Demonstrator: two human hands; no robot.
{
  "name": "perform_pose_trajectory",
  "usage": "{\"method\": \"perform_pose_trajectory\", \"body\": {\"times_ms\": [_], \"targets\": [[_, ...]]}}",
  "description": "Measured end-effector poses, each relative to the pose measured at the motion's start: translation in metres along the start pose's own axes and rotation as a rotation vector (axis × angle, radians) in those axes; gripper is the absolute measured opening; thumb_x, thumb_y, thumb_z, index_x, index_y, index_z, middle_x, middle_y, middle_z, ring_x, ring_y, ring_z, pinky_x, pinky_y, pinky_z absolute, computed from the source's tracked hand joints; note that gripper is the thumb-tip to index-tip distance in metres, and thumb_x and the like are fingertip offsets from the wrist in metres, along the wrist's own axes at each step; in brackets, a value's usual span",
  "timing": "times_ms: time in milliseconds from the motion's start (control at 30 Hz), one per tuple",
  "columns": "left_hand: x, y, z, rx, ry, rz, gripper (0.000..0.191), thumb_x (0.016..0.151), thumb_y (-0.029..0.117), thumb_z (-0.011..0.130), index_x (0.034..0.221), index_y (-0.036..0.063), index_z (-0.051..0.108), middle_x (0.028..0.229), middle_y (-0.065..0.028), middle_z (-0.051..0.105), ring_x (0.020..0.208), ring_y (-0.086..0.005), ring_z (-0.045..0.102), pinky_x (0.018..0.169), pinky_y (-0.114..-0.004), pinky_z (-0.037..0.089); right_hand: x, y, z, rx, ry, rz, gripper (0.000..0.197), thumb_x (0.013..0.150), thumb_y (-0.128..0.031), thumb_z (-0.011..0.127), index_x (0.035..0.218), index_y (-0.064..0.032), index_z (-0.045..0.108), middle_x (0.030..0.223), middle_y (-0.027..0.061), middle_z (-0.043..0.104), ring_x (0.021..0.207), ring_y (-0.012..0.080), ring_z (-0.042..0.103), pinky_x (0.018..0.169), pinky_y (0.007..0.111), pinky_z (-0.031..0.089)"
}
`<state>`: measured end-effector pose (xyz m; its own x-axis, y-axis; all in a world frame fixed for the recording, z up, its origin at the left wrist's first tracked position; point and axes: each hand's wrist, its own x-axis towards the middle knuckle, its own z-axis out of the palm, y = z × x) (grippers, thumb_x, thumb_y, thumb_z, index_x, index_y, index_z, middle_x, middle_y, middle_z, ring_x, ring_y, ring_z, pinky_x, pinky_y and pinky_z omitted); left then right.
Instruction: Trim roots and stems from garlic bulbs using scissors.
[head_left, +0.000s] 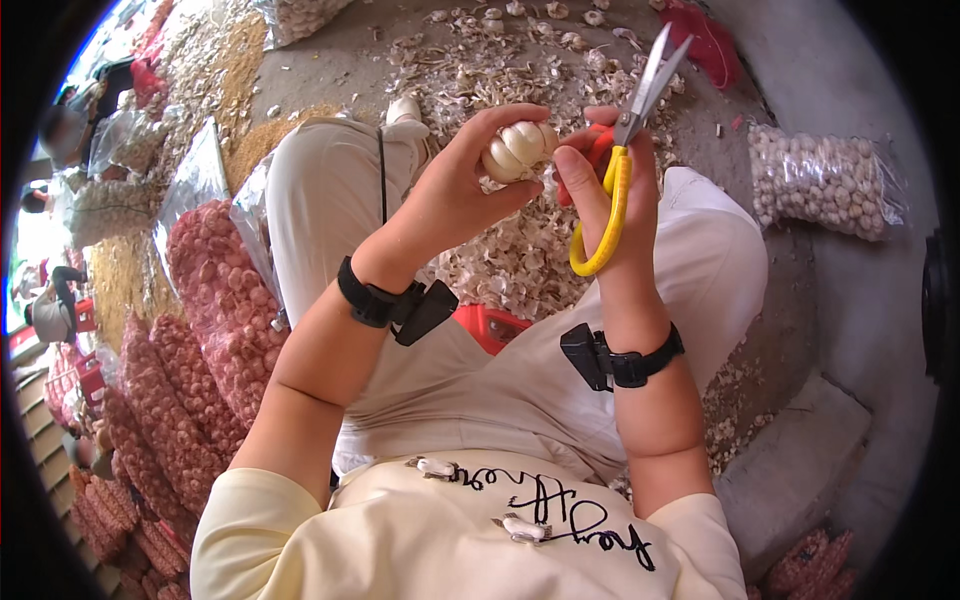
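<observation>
Between the thumb and fingers of my left hand (450, 187) is a whole garlic bulb (517, 152), pale and smooth, its cloves bulging. My right hand (626, 195) holds a pair of scissors (628, 131) with one yellow and one red handle. Their steel blades point up and away from me and are slightly parted. The scissors are apart from the bulb, though the right thumb is close to its right side. Below both hands, a heap of papery garlic skins (510, 262) covers the floor between my knees.
Clear plastic bags of garlic lie at right (817, 180) and far top (300, 19). Red mesh sacks of garlic (221, 300) crowd the left. A red mesh bag (701, 41) lies ahead on the floor. A concrete block (795, 465) is at lower right. Other people sit far left.
</observation>
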<state>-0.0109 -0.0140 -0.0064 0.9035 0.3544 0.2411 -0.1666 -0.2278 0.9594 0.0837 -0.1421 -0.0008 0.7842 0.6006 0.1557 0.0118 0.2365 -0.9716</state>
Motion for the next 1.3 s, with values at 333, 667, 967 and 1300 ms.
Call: {"method": "perform_pose_trajectory", "body": {"times_ms": [333, 667, 967, 1300], "targets": [[0.001, 0.001, 0.003, 0.339, -0.023, 0.212, 0.056, 0.071, -0.003, 0.07, 0.123, 0.009, 0.052, 0.116, -0.0105, 0.053, 0.109, -0.0306, 0.054, 0.092, -0.033, 0.046, 0.003, 0.004, -0.005, -0.015, 0.031, -0.001, 0.033, 0.084, -0.006, 0.067, 0.112, -0.0054, 0.051, 0.086, 0.0016, 0.057, 0.073, 0.0087, 0.056, 0.065, 0.021, 0.047], [-0.004, 0.0, -0.005, -0.151, -0.147, -0.165, 0.061, 0.077, 0.003, 0.071, 0.132, 0.0036, 0.044, 0.118, -0.0089, 0.057, 0.108, -0.0152, 0.054, 0.093, -0.03, 0.044, -0.001, -0.008, -0.009, -0.459, -0.217, -0.316, 0.039, 0.084, 0.008, 0.058, 0.12, -0.0022, 0.047, 0.1, 0.0061, 0.059, 0.088, 0.0115, 0.057, 0.082, 0.026, 0.048], [-0.004, 0.002, -0.003, -0.216, -0.161, -0.284, 0.05, 0.079, 0.013, 0.074, 0.121, 0.0012, 0.05, 0.106, -0.0055, 0.06, 0.097, -0.0102, 0.058, 0.082, -0.026, 0.05, -0.004, -0.001, -0.009, -0.36, -0.073, -0.266, 0.033, 0.084, 0.0, 0.061, 0.115, -0.0058, 0.051, 0.091, 0.0039, 0.06, 0.079, 0.0108, 0.058, 0.07, 0.023, 0.048], [-0.001, 0.008, -0.008, -0.418, -0.075, -0.332, 0.044, 0.082, 0.013, 0.072, 0.119, 0.001, 0.051, 0.101, -0.0033, 0.06, 0.092, -0.0095, 0.059, 0.078, -0.025, 0.052, 0.002, 0.005, -0.008, -0.405, -0.142, -0.273, 0.042, 0.081, -0.001, 0.067, 0.119, -0.0076, 0.05, 0.09, 0.0021, 0.059, 0.075, 0.0086, 0.055, 0.069, 0.022, 0.047]]}}
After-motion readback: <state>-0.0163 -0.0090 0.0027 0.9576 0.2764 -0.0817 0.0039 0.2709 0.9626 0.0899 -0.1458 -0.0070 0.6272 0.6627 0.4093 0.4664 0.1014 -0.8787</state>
